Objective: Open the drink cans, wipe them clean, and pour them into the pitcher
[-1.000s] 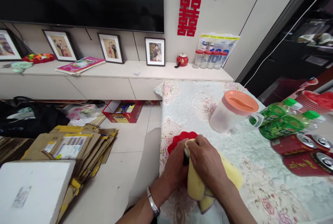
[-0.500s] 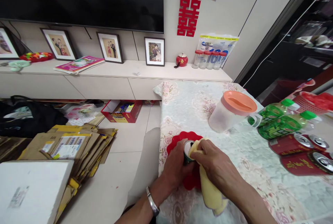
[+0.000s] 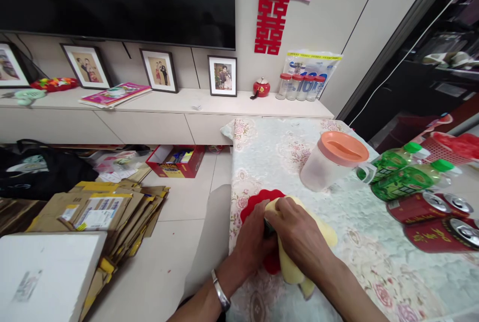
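Observation:
My left hand (image 3: 252, 237) is wrapped round a dark can (image 3: 268, 229) above a red scalloped dish (image 3: 258, 197). Most of the can is hidden by my hands and the cloth. A pale yellow cloth (image 3: 290, 262) is gripped in my right hand (image 3: 295, 227), which presses it over the can's top. Part of the cloth hangs below my right hand, and another part spreads out to its right.
On the flowered tablecloth (image 3: 269, 142) stands a pitcher with an orange lid (image 3: 325, 162). Green bottles (image 3: 407, 180) and several red cans (image 3: 419, 207) lie at the right. Flattened cardboard (image 3: 123, 212) and a white box (image 3: 48, 272) are at the left.
My right hand has moved slightly left with the cloth, which now covers the can's top that showed before. More cloth spreads out to the right of my right hand.

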Demonstrator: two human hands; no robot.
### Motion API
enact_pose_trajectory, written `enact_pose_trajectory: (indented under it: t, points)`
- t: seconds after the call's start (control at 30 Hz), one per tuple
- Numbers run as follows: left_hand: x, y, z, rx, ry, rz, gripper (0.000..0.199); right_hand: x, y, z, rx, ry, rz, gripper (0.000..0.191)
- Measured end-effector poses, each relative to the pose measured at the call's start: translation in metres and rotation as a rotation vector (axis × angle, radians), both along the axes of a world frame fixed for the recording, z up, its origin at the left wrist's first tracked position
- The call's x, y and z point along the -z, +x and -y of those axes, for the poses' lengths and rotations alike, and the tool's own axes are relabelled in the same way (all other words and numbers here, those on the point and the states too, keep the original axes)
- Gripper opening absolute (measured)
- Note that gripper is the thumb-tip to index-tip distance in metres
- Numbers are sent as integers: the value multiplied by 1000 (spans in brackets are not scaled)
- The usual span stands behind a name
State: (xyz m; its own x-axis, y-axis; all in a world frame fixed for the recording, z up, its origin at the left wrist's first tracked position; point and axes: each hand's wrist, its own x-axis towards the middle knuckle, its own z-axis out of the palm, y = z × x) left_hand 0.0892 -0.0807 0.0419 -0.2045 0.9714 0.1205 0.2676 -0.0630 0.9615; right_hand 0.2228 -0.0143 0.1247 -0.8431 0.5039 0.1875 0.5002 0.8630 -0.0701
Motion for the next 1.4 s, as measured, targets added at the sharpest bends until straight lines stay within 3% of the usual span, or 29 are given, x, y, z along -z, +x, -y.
enact_pose_trajectory:
  t: [0.27, 0.47, 0.63, 0.87, 1.0, 1.23, 1.4]
  points:
    - [-2, 1, -2, -8, 4, -44, 47, -2, -1, -12, 79, 41, 72, 23]
    - [0, 3, -2, -45, -62, -119, 52, -6, -5, -1, 277, -34, 186, 24]
    - [1, 4, -1, -58, -63, -122, 51, -14, -5, 2, 362, -134, 295, 26]
    - [0, 4, -1, -63, -54, -145, 49, -24, 2, 0, 386, -259, 267, 24]
    - [-2, 5, -1, -50, -38, -134, 46, -22, 0, 1, 362, -186, 189, 20]
    - [1, 5, -2, -46, -19, -119, 37, -7, -10, -5, 144, -29, 108, 27]
    - [2, 5, -2, -36, -30, -128, 45, -8, -11, -7, 199, -41, 171, 27]
